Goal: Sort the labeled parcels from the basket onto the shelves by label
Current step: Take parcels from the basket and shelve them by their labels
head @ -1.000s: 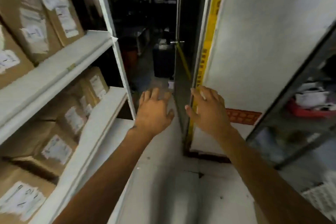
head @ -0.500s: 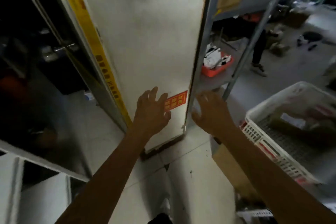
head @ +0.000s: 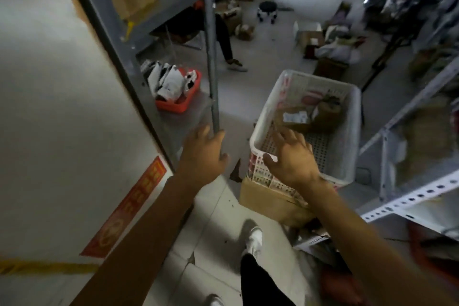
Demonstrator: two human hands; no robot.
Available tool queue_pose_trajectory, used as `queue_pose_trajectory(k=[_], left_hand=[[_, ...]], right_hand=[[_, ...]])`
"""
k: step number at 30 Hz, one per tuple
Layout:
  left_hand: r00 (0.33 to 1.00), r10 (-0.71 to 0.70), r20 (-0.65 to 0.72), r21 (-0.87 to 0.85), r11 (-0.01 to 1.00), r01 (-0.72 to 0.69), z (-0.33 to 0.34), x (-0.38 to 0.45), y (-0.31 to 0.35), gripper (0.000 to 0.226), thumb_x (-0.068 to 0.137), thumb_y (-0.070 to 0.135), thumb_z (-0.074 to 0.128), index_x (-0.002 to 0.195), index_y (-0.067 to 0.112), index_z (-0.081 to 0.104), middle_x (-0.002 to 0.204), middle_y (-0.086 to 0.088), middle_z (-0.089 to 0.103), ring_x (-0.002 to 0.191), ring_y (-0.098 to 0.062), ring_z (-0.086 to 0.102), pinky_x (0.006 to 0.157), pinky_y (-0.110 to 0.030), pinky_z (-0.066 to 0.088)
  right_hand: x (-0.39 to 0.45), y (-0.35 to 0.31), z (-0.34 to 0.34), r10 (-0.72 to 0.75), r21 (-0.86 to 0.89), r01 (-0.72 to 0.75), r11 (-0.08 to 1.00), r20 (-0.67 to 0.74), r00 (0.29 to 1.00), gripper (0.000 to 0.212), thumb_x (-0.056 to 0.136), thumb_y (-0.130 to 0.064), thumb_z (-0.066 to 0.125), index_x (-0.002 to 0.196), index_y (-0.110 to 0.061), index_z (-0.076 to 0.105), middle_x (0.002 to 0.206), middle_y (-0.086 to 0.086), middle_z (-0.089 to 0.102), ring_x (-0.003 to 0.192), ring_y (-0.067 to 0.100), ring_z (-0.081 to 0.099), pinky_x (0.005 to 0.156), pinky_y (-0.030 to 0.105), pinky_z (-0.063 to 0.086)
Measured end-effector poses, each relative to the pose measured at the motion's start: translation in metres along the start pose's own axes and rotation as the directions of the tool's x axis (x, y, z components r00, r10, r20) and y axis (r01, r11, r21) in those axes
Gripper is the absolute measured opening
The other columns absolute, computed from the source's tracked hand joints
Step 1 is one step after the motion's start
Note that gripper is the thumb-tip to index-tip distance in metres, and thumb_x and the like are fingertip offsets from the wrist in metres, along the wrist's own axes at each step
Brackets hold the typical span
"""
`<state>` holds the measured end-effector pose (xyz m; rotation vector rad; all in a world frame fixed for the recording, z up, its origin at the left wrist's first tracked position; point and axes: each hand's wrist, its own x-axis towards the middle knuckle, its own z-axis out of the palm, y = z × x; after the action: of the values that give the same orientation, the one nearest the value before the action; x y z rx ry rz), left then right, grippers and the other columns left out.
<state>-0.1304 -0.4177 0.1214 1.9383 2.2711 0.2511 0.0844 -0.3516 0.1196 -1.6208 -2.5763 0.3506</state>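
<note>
Swinging round from the shelves, the view now holds the basket. Right hand hovers empty, fingers spread, over its near rim; left hand, relaxed, beside it. Probably reaching for the next parcel.

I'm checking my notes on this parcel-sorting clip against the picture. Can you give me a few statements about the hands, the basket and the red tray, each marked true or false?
1. Both hands are empty. True: the left hand and the right hand hold nothing, fingers spread.
2. The white basket is empty. False: brown parcels lie at its far end, one showing a white label.
3. The white basket sits on a cardboard box. True.
4. The right hand grips a parcel. False: it is open over the basket's near end, short of the parcels.
5. The red tray holds white packets. True.
6. The left hand reaches into the red tray. False: it is well short of it, near a grey shelf post.
</note>
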Motion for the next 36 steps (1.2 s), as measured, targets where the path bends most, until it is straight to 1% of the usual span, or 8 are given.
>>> queue_pose_trajectory(k=[5, 9, 13, 16, 22, 28, 32, 36], left_hand=[[0.989, 0.145, 0.031, 0.018, 0.989, -0.146, 0.028, 0.1, 0.043, 0.065, 0.09, 0.042, 0.061, 0.148, 0.023, 0.04, 0.157, -0.012, 0.031, 0.141, -0.036, 0.031, 0.115, -0.046, 0.028], [0.961, 0.259, 0.095, 0.052, 0.963, -0.265, 0.038, 0.172, 0.075, 0.066, 0.092, 0.045, 0.057, 0.15, 0.022, 0.036, 0.159, -0.012, 0.028, 0.143, -0.035, 0.027, 0.117, -0.044, 0.024], [0.931, 0.35, 0.103, 0.066, 0.931, -0.358, 0.046, 0.237, 0.102, 0.065, 0.09, 0.045, 0.059, 0.147, 0.02, 0.041, 0.154, -0.014, 0.036, 0.138, -0.035, 0.035, 0.113, -0.044, 0.03], [0.912, 0.384, 0.144, 0.055, 0.917, -0.395, 0.056, 0.277, 0.118, 0.064, 0.09, 0.044, 0.059, 0.147, 0.019, 0.041, 0.154, -0.014, 0.036, 0.138, -0.035, 0.036, 0.114, -0.045, 0.03], [0.865, 0.454, 0.213, 0.001, 0.885, -0.465, 0.083, 0.359, 0.137, 0.069, 0.087, 0.038, 0.065, 0.148, 0.017, 0.04, 0.15, -0.015, 0.043, 0.133, -0.037, 0.043, 0.111, -0.044, 0.035], [0.774, 0.557, 0.302, -0.123, 0.827, -0.548, 0.128, 0.471, 0.163, 0.072, 0.085, 0.035, 0.064, 0.149, 0.027, 0.032, 0.148, -0.008, 0.044, 0.134, -0.036, 0.04, 0.11, -0.047, 0.034], [0.687, 0.587, 0.428, -0.117, 0.79, -0.602, 0.169, 0.548, 0.187, 0.08, 0.085, 0.038, 0.064, 0.153, 0.028, 0.024, 0.15, -0.008, 0.041, 0.136, -0.038, 0.038, 0.111, -0.053, 0.035], [0.591, 0.612, 0.526, -0.129, 0.744, -0.656, 0.222, 0.614, 0.215, 0.08, 0.088, 0.037, 0.061, 0.156, 0.023, 0.02, 0.156, -0.009, 0.034, 0.142, -0.036, 0.032, 0.115, -0.053, 0.032]], right_hand=[[0.046, 0.063, -0.002, 0.198, 0.093, -0.195, 0.976, -0.024, 0.98, 0.07, 0.088, -0.042, 0.063, 0.149, -0.022, 0.037, 0.153, 0.006, 0.035, 0.138, 0.034, 0.032, 0.112, 0.051, 0.032], [0.088, 0.109, -0.005, 0.328, 0.168, -0.323, 0.932, -0.005, 0.945, 0.07, 0.089, -0.042, 0.064, 0.15, -0.019, 0.037, 0.155, 0.008, 0.034, 0.141, 0.035, 0.029, 0.112, 0.052, 0.03], [0.129, 0.149, -0.007, 0.404, 0.224, -0.396, 0.891, 0.01, 0.915, 0.068, 0.094, -0.044, 0.056, 0.151, -0.016, 0.034, 0.158, 0.008, 0.03, 0.144, 0.033, 0.027, 0.116, 0.049, 0.03], [0.153, 0.174, -0.007, 0.471, 0.237, -0.466, 0.852, 0.04, 0.881, 0.07, 0.095, -0.048, 0.052, 0.153, -0.018, 0.029, 0.16, 0.007, 0.026, 0.146, 0.031, 0.023, 0.117, 0.049, 0.028], [0.2, 0.211, 0.006, 0.557, 0.24, -0.552, 0.799, 0.051, 0.829, 0.068, 0.092, -0.045, 0.054, 0.151, -0.017, 0.033, 0.157, 0.007, 0.034, 0.145, 0.03, 0.029, 0.118, 0.049, 0.029], [0.268, 0.26, 0.028, 0.672, 0.242, -0.682, 0.69, 0.137, 0.728, 0.072, 0.095, -0.047, 0.053, 0.155, -0.017, 0.028, 0.161, 0.008, 0.03, 0.148, 0.029, 0.026, 0.119, 0.049, 0.027], [0.322, 0.301, 0.042, 0.748, 0.239, -0.761, 0.603, 0.162, 0.643, 0.071, 0.095, -0.047, 0.054, 0.153, -0.013, 0.033, 0.156, 0.012, 0.037, 0.142, 0.032, 0.035, 0.114, 0.047, 0.034], [0.368, 0.349, 0.071, 0.791, 0.275, -0.819, 0.504, 0.234, 0.565, 0.067, 0.092, -0.046, 0.057, 0.148, -0.012, 0.04, 0.146, 0.015, 0.047, 0.132, 0.034, 0.046, 0.107, 0.047, 0.043]])
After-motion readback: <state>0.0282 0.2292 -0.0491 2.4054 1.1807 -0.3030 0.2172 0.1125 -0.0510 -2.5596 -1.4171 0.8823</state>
